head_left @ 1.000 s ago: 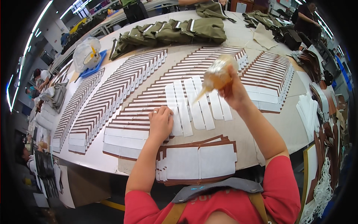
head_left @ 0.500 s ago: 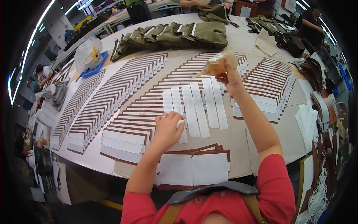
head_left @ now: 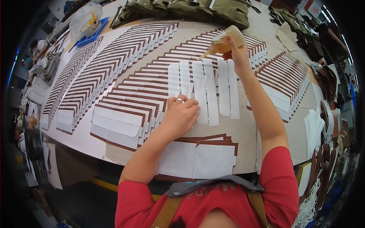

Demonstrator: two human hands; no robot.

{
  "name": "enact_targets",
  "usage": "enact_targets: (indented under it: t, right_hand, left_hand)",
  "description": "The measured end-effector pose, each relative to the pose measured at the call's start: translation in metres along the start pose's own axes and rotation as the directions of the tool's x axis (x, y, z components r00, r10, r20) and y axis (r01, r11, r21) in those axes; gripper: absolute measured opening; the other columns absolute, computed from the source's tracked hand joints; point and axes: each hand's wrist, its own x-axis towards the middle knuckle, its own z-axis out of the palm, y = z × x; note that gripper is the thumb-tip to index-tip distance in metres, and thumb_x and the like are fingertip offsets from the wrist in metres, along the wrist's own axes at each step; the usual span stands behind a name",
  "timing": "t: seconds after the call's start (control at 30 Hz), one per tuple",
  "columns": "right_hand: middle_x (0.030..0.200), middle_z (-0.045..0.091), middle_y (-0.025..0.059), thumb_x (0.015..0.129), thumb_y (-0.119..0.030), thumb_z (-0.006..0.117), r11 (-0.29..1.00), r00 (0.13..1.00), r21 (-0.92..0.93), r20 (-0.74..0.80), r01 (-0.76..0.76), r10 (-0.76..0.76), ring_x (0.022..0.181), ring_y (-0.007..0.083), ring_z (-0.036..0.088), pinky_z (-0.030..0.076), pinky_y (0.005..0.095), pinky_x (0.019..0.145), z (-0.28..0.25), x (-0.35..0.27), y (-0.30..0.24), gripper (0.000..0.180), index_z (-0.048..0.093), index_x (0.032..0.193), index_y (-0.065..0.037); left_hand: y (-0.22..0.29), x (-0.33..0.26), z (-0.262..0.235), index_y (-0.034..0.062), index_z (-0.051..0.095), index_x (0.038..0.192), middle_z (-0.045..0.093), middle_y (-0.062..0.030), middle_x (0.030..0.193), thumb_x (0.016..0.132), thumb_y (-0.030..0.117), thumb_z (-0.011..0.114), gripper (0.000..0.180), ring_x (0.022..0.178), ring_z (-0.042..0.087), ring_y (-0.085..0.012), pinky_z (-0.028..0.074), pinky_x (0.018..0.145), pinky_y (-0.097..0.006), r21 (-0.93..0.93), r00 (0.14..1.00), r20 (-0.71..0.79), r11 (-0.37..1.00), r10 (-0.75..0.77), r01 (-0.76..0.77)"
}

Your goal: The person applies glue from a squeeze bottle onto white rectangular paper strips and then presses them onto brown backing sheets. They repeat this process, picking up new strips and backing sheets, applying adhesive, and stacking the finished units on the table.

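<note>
My right hand point(head_left: 236, 53) grips a clear squeeze bottle point(head_left: 225, 40) of amber liquid, tilted with its narrow nozzle pointing down and left. The nozzle tip hangs over the upper ends of several white strips point(head_left: 205, 89), which lie side by side in pairs. My left hand point(head_left: 180, 114) is closed at the lower part of the leftmost pair of strips point(head_left: 178, 76), fingers bent together. It hides the strip ends, and its thumb is mostly out of sight. Below it lies a stack of brown-edged white panels point(head_left: 215, 159) at the table edge.
Overlapping rows of brown-edged white pieces point(head_left: 114, 60) spread across the table, with another fanned row point(head_left: 283, 83) at right. Olive fabric bundles point(head_left: 182, 10) lie at the back. A blue tray point(head_left: 93, 36) holds a tub at far left; loose white strips point(head_left: 313, 127) lie at right.
The view has tipped lower and nearer. My left hand's fingers have drawn together at the leftmost strips. My right hand still holds the tilted bottle, its nozzle near the strips' upper ends.
</note>
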Motion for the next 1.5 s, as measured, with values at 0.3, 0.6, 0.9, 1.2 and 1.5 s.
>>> enact_targets:
  t: [0.3,0.6,0.9,1.2,1.5]
  right_hand:
    - [0.073,0.057,0.0063,0.078,-0.043,0.071,0.987,0.995,-0.143,-0.065,0.070,-0.080,0.043,0.0091,0.050,0.039,0.0201,0.037,0.006,0.008,0.009,0.051,0.049,0.099,-0.002]
    - [0.078,0.055,0.0089,0.074,-0.044,0.074,0.989,0.999,-0.149,-0.025,0.021,-0.025,0.045,0.0080,0.050,0.042,0.0200,0.038,-0.001,-0.005,0.007,0.067,0.036,0.107,0.000]
    - [0.074,0.056,0.0075,0.076,-0.046,0.071,0.989,0.999,-0.147,0.033,-0.007,0.012,0.043,0.0077,0.049,0.040,0.0195,0.036,-0.011,-0.056,0.000,0.065,0.040,0.108,0.000]
    - [0.077,0.055,0.0076,0.078,-0.043,0.070,0.984,0.988,-0.153,0.110,-0.089,0.107,0.043,0.0072,0.048,0.039,0.0186,0.035,-0.020,-0.113,-0.010,0.059,0.041,0.107,0.000]
    - [0.082,0.056,0.0061,0.081,-0.039,0.067,0.973,0.963,-0.041,0.141,-0.228,0.231,0.050,0.0087,0.051,0.037,0.0203,0.034,-0.021,-0.145,-0.021,0.052,0.045,0.112,-0.004]
  left_hand:
    - [0.002,-0.003,0.003,0.0101,0.065,0.082,0.062,0.0012,0.099,0.078,0.015,0.061,0.007,0.093,0.053,-0.0217,0.030,0.083,-0.037,0.023,0.998,0.046,0.999,0.030,-0.031]
    - [0.001,-0.005,0.008,0.0111,0.065,0.081,0.062,0.0039,0.098,0.076,0.014,0.062,0.007,0.093,0.052,-0.0206,0.030,0.083,-0.037,0.090,0.998,0.061,0.995,0.027,-0.033]
    - [0.002,-0.003,0.009,0.0100,0.065,0.082,0.063,0.0037,0.095,0.077,0.013,0.062,0.007,0.091,0.053,-0.0206,0.031,0.082,-0.036,0.108,0.998,0.053,0.994,0.027,-0.033]
    - [0.005,-0.002,0.009,0.0085,0.064,0.076,0.062,0.0023,0.084,0.075,0.011,0.059,0.006,0.088,0.054,-0.0213,0.032,0.081,-0.037,0.062,0.999,-0.028,0.997,0.042,-0.040]
    - [0.003,-0.005,0.010,0.0098,0.062,0.076,0.060,-0.0019,0.083,0.076,0.013,0.056,0.006,0.088,0.054,-0.0244,0.033,0.078,-0.040,0.102,0.998,-0.006,0.993,0.065,-0.064]
